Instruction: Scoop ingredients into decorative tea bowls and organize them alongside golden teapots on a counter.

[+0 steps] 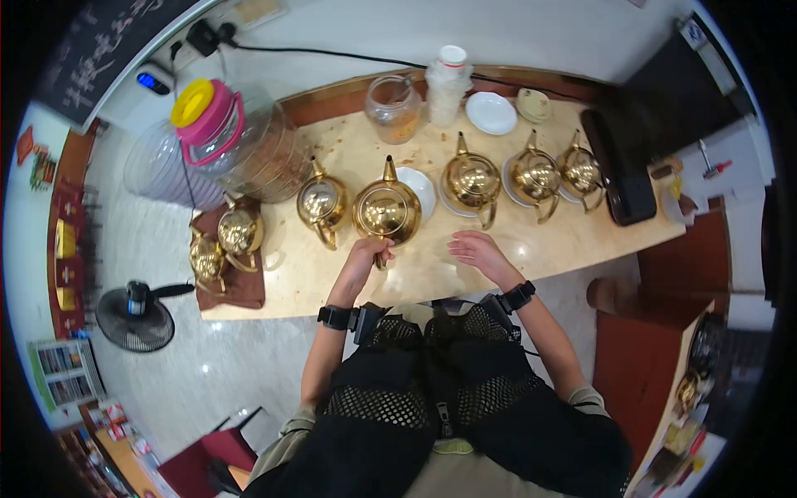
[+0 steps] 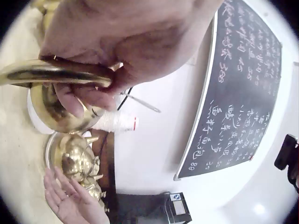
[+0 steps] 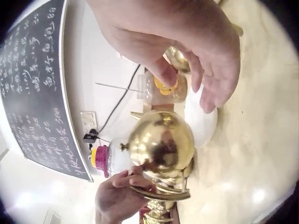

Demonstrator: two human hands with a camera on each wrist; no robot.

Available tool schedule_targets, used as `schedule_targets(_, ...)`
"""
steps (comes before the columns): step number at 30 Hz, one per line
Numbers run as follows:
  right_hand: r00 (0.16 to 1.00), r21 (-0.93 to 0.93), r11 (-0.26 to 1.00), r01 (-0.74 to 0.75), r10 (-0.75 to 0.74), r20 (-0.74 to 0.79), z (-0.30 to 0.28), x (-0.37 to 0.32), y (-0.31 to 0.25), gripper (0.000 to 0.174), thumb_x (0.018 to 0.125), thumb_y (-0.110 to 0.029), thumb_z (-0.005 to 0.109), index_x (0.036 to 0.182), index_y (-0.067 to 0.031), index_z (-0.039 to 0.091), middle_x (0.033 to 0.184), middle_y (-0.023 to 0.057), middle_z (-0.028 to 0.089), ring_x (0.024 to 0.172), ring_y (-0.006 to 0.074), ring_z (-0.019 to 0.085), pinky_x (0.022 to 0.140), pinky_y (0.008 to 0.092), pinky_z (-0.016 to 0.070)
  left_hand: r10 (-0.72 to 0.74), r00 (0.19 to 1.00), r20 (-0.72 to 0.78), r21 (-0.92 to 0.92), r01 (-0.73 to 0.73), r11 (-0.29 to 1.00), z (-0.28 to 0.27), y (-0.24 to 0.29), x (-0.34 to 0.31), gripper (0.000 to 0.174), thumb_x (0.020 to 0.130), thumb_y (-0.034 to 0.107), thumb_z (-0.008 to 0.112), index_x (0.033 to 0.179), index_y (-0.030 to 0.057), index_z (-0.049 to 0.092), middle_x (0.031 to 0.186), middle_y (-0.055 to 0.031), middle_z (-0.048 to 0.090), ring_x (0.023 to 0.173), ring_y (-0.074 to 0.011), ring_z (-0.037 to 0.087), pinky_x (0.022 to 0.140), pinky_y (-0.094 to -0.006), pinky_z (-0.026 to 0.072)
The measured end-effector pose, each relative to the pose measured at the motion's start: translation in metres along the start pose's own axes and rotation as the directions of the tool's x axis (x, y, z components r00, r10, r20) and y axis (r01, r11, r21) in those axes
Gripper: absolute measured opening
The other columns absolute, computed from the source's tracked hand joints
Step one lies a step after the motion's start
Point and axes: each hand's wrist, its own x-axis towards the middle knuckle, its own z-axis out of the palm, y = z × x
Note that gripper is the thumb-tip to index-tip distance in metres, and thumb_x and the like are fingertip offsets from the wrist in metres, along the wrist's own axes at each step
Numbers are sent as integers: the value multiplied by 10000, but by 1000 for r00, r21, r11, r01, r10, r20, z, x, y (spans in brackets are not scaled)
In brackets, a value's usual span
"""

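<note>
My left hand (image 1: 365, 264) has its fingers curled round the handle (image 2: 56, 73) of a shiny gold teapot (image 1: 387, 212), whose spout points to the back of the table. Partly behind that teapot lies a white plate (image 1: 425, 192). To the right, my right hand (image 1: 486, 257) is held over the tabletop with loosely bent fingers and nothing in them. In the right wrist view its fingers overlap the white plate (image 3: 202, 126). Another gold teapot (image 1: 322, 202) stands left of the held one, and a third (image 1: 471, 181) sits on a white plate to the right.
More gold teapots (image 1: 534, 176) line the right side, beside a long black object (image 1: 621, 174). Two teapots rest on a brown cloth (image 1: 249, 286) at left. Behind stand a large pink-and-yellow-lidded jar (image 1: 266, 141), a glass jar (image 1: 392, 112), stacked cups (image 1: 448, 91) and a white dish (image 1: 491, 113).
</note>
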Motion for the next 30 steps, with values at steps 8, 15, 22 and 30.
schedule_targets(8, 941, 15, 943, -333, 331, 67, 4, 106, 29, 327, 751, -234, 497, 1005, -43, 420, 998, 141, 474, 894, 229, 487, 736, 311, 401, 73, 975, -208, 159, -40, 986, -6, 12, -88, 158, 774, 115, 438, 802, -16, 522, 590, -19, 477, 653, -123, 478, 640, -220, 353)
schedule_targets(15, 941, 141, 932, -333, 318, 117, 12, 162, 38, 422, 752, -170, 485, 1102, -6, 316, 1034, 166, 443, 959, 272, 460, 786, 345, 394, 79, 943, -324, 162, -27, 986, -5, -3, -124, 167, 780, 134, 442, 793, -11, 524, 586, -21, 471, 650, -121, 476, 641, -222, 358)
schedule_targets(22, 987, 19, 991, -130, 127, 100, 11, 155, 38, 379, 743, -34, 432, 1100, 21, 315, 1035, 176, 441, 926, 282, 481, 798, 338, 425, 62, 933, -353, 37, -52, 998, 4, -16, -140, 167, 775, 135, 439, 773, -9, 524, 565, -18, 460, 642, -125, 481, 639, -227, 360)
schedule_targets(30, 992, -297, 951, -84, 107, 61, 11, 48, -12, 306, 717, -24, 449, 1020, 12, 426, 888, 121, 534, 713, 209, 575, 608, 278, 487, 82, 942, -327, 94, -54, 994, -13, -17, -129, 183, 779, 159, 443, 772, 0, 534, 568, -16, 475, 635, -122, 479, 638, -222, 356)
